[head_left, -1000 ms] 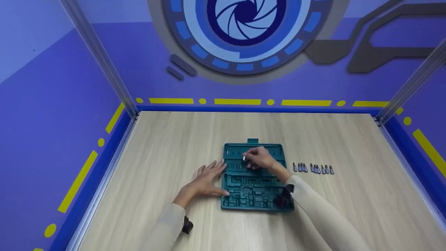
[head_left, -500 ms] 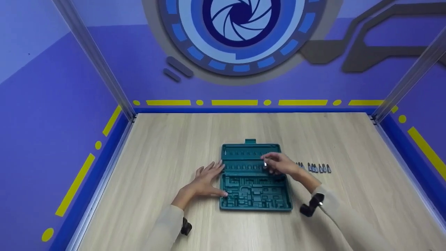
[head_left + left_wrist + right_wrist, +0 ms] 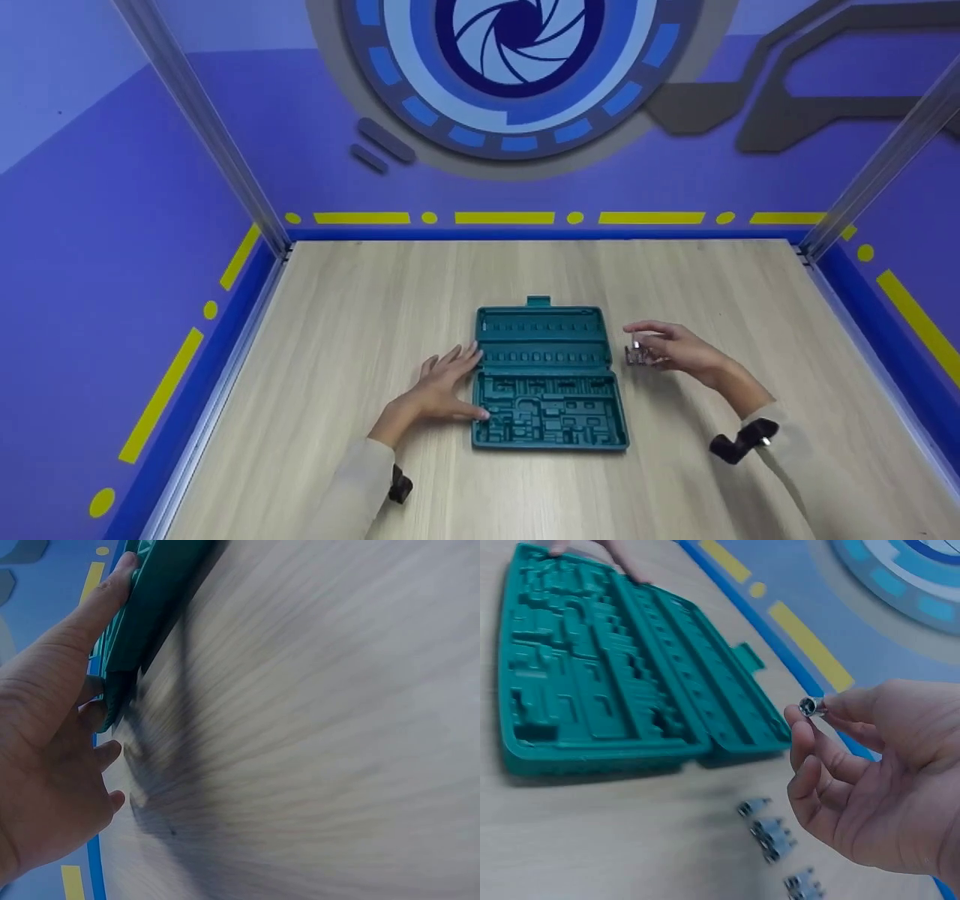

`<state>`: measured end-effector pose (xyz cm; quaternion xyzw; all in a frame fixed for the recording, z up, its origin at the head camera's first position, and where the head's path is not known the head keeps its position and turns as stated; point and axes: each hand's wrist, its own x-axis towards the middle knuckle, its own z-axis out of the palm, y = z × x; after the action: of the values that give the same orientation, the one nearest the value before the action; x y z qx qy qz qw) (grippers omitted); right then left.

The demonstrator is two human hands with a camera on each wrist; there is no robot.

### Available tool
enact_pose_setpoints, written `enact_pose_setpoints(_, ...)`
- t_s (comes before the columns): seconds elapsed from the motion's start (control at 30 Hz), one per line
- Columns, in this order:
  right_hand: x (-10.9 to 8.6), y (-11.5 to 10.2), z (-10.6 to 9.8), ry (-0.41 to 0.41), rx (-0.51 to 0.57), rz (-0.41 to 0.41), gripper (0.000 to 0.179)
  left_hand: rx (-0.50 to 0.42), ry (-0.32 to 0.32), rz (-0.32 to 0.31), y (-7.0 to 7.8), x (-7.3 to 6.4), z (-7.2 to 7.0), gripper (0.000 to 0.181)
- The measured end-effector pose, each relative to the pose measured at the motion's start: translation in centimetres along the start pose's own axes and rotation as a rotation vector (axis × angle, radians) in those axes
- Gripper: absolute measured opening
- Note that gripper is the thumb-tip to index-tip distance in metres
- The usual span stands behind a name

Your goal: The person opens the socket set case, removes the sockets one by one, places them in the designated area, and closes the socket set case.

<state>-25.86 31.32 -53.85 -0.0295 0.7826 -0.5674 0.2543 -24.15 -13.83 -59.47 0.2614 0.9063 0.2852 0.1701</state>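
A green plastic socket-set case [image 3: 551,369] lies unfolded on the table, its moulded recesses bare. My left hand [image 3: 435,391] rests at its left edge with spread fingers. In the left wrist view the thumb [image 3: 112,592] lies on the rim of the near half. To the right of the case, my right hand [image 3: 690,354] pinches a small silver bit socket [image 3: 808,706] between thumb and fingertips, its hollow end showing. Several more bit sockets [image 3: 772,838] stand in a row on the table beneath that hand, which covers most of them in the head view.
The wooden table [image 3: 360,300] is bounded by a blue back wall [image 3: 247,135] and side walls with metal corner posts [image 3: 210,127]. A latch tab [image 3: 538,301] sticks out from the case's far edge.
My right hand has moved right from over the upper half of the case to above the row of bit sockets, still pinching one. My left hand stays at the left edge.
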Motion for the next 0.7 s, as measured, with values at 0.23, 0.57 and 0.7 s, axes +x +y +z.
enact_pose_setpoints(0.23,-2.2,1.2,-2.9,-0.006,0.136,0.019,0.056,-0.001,-0.002,-0.003,0.1,0.1,-0.1,0.113)
enact_pose_setpoints(0.57,-4.0,2.4,-6.4,-0.015,0.094,-0.021,0.055,-0.011,0.012,0.008,0.0,0.1,0.0,0.112)
enact_pose_setpoints(0.7,-4.3,2.9,-7.2,-0.003,0.087,-0.020,0.054,-0.015,0.014,0.010,-0.1,0.1,0.1,0.113)
